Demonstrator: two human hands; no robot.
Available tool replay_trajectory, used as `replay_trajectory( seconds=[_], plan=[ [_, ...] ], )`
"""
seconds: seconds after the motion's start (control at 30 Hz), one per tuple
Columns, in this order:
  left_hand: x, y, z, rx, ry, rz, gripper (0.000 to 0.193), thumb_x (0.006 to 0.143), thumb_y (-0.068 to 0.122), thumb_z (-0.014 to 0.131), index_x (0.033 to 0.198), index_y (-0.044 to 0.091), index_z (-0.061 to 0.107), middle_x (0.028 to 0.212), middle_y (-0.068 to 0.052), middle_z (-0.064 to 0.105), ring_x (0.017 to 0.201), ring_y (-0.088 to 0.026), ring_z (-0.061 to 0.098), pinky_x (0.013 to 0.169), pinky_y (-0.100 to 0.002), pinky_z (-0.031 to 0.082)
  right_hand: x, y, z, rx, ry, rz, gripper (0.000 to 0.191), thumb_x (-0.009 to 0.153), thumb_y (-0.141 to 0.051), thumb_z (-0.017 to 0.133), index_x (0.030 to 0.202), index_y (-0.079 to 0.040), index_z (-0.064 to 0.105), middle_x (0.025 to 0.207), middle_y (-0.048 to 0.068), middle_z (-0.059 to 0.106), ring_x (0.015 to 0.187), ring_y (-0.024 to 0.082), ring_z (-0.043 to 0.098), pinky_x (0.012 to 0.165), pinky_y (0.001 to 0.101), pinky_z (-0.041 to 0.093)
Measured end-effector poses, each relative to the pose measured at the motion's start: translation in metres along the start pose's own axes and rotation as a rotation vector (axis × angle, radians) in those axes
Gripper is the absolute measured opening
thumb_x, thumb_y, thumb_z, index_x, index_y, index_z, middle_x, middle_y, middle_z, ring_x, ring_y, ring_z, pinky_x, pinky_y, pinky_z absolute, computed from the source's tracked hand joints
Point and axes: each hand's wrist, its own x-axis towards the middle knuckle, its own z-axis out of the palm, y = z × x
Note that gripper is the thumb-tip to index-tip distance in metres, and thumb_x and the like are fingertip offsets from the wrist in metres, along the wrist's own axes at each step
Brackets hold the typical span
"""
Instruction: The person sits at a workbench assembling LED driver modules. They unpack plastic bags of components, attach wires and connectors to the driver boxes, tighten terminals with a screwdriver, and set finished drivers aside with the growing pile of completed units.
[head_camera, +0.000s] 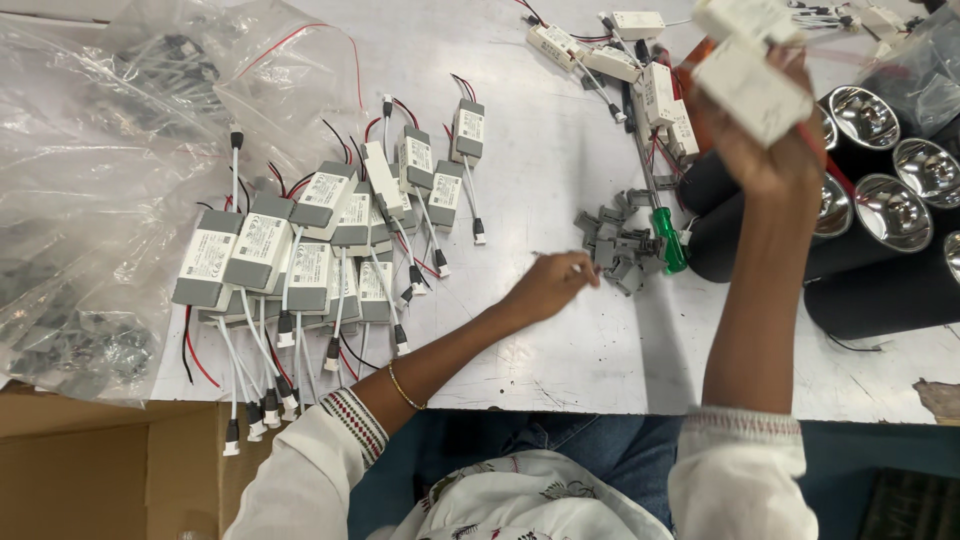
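My right hand (765, 140) is raised above the table and grips a white rectangular driver box (752, 88) with red wire trailing from it. My left hand (550, 285) rests low on the white table (560, 340), fingertips pinched at the edge of a small heap of grey plastic clips (615, 245); whether it holds one is unclear. A pile of white and grey driver boxes with cables (310, 250) lies to the left of that hand.
A green-handled screwdriver (668, 238) lies beside the clips. Black cylindrical lamp housings with shiny reflectors (880, 240) crowd the right. More white boxes (640, 70) sit at the back. Clear plastic bags (90, 200) cover the left; a cardboard box (100, 470) is below.
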Motion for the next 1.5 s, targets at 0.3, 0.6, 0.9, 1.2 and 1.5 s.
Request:
replay_trajectory(
  seconds=[0.3,0.6,0.9,1.2,1.5],
  plan=[
    [0.009,-0.003,-0.016,-0.798,-0.080,0.301,0.064,0.103,0.045,0.063,0.150,0.003,0.049,0.128,-0.007,0.065,0.115,-0.015,0.063,0.098,-0.033,0.053,-0.166,0.104,0.018,-0.358,0.199,0.151,0.056,0.098,-0.022,0.072,0.148,-0.018,0.046,0.137,0.012,0.062,0.114,0.025,0.065,0.085,0.0425,0.057],
    [-0.009,0.011,-0.007,-0.492,-0.108,0.182,0.098,0.093,0.047,0.079,0.164,0.008,0.025,0.150,-0.013,0.051,0.139,-0.022,0.052,0.115,-0.036,0.045,-0.236,0.126,0.035,-0.834,0.169,0.183,0.069,0.087,-0.012,0.076,0.149,-0.012,0.044,0.117,0.013,0.066,0.100,0.015,0.063,0.089,0.0271,0.049],
    [-0.105,0.096,-0.006,-0.184,0.045,0.075,0.064,0.095,0.036,0.076,0.151,0.012,0.055,0.116,-0.005,0.054,0.096,-0.011,0.058,0.079,-0.025,0.055,-0.271,0.123,0.079,-0.719,0.033,0.142,0.061,0.086,0.009,0.073,0.139,-0.008,0.047,0.131,0.007,0.055,0.117,0.013,0.060,0.095,0.0291,0.054],
    [-0.166,0.120,-0.005,-0.149,0.384,0.028,0.043,0.089,0.011,0.078,0.130,0.005,0.065,0.106,-0.001,0.069,0.079,-0.007,0.065,0.059,-0.022,0.056,-0.277,0.137,0.098,-1.160,-0.009,0.117,0.062,0.084,-0.003,0.079,0.140,-0.009,0.054,0.128,0.007,0.064,0.112,0.016,0.062,0.097,0.0300,0.053],
    [-0.186,0.063,0.026,-0.214,0.270,-0.221,0.034,0.089,0.003,0.075,0.120,-0.001,0.061,0.096,-0.009,0.071,0.085,-0.014,0.072,0.067,-0.025,0.063,-0.252,0.118,0.075,-1.537,0.022,-0.198,0.056,0.085,-0.007,0.079,0.137,-0.007,0.057,0.134,0.010,0.067,0.122,0.026,0.068,0.101,0.0381,0.052]
  ],
)
